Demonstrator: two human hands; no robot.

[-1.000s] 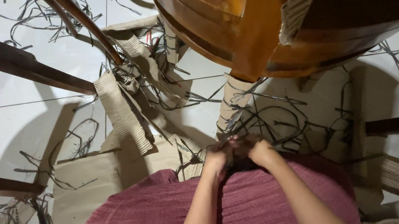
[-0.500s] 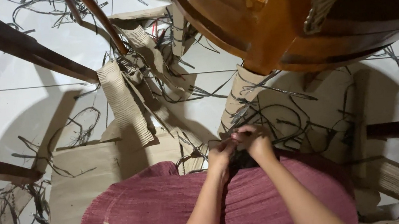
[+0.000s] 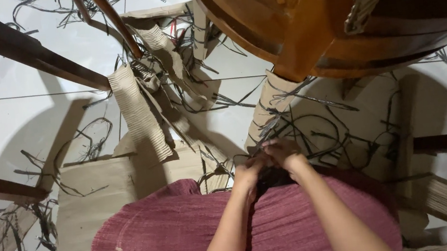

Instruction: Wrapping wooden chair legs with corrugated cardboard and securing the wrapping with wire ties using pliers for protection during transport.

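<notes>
Head view, looking straight down. Both hands meet over the lap, just past the edge of the maroon cloth [image 3: 190, 234] covering the knees. Left hand [image 3: 248, 172] and right hand [image 3: 284, 153] are touching each other, fingers curled in and pinched on a bunch of thin dark strips [image 3: 268, 132] that run up from the hands toward the cardboard-wrapped post [image 3: 274, 103]; cannot tell which hand carries the actual grip, the fingertips are bunched together and partly hidden. A dark clump sits just below the hands, between the wrists, too dim to identify. The strips fan out in loose loops over the flat cardboard sheet [image 3: 366, 110] on the right, and more lie scattered across the white tiled floor [image 3: 24, 124]. Above the hands, a glossy orange-brown wooden chair seat [image 3: 301, 18] fills the upper right; the wrapped post stands under its corner. A strip of corrugated cardboard [image 3: 136, 112] lies left of centre, beside torn pieces. Dark wooden bars [image 3: 27, 52] cross the upper left, another at lower left. A larger cardboard sheet [image 3: 92, 194] lies on the floor by the left knee, partly under the cloth.
</notes>
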